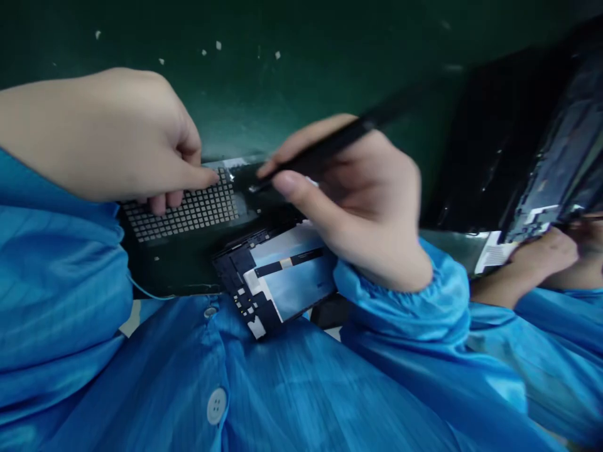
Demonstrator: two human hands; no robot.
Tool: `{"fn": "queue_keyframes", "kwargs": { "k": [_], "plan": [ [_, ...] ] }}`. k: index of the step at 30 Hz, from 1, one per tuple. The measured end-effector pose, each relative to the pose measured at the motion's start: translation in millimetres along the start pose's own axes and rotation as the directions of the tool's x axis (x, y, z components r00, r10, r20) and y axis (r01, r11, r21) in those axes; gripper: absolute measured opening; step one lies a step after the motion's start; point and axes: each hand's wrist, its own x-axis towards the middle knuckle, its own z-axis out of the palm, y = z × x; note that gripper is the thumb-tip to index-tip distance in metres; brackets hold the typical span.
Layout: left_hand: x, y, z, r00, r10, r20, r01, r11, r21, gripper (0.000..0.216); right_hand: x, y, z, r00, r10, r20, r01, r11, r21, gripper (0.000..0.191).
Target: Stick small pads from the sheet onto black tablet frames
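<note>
My left hand (136, 135) is closed at the edge of a clear sheet of small grey square stickers (202, 210), thumb tip on the top squares. Just right of the sheet, my right hand (372, 188) grips black tweezers (330, 143) between thumb and fingers. Their tip points down-left near the sheet's bare strip; motion blurs the shaft. Below my right hand, an opened electronic device (292, 282) sits tilted at the table edge against my smock. It shows a black frame, a bluish panel and a flat ribbon cable, and my right wrist covers part of it.
Several loose white scraps (218, 45) lie on the dark green table (330, 56). At the right stand black device panels (490, 138) in a row. Beside me, a co-worker's hand (546, 254) is near a white label piece (494, 254).
</note>
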Motion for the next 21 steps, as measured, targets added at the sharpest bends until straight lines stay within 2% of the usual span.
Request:
{"fn": "queue_keyframes", "kwargs": {
  "k": [2,4,8,13,16,18,20,21],
  "plan": [
    [-5,11,-3,0.999,-0.051,0.011,0.051,0.998,0.023,0.068,22,10,5,0.986,-0.017,0.166,0.017,1.000,0.003,0.016],
    [-7,21,-5,0.997,-0.070,0.032,0.070,0.998,0.007,0.061,32,20,10,0.975,-0.028,0.221,0.030,1.000,-0.002,0.021],
    [-1,29,-4,0.990,-0.136,-0.019,0.136,0.990,-0.035,0.054,26,26,15,0.984,-0.029,0.176,0.024,0.999,0.033,0.024],
    [5,22,2,0.993,-0.104,-0.060,0.096,0.988,-0.123,0.058,33,26,14,0.976,-0.021,0.219,0.013,0.999,0.037,0.011],
    [8,16,4,0.989,-0.143,-0.035,0.138,0.984,-0.112,0.064,36,25,8,0.971,0.021,0.238,-0.065,0.981,0.180,0.009],
    [10,9,6,0.992,-0.121,-0.037,0.117,0.987,-0.108,0.068,26,21,2,0.987,0.088,0.133,-0.132,0.920,0.369,0.005],
    [14,0,9,0.997,-0.068,-0.036,0.063,0.992,-0.111,0.071,3,18,-3,0.977,0.180,-0.119,-0.102,0.871,0.480,0.002],
    [15,-6,11,0.998,-0.048,-0.036,0.044,0.993,-0.113,0.072,-11,17,-5,0.935,0.211,-0.286,-0.057,0.884,0.465,0.005]
  ]
}}
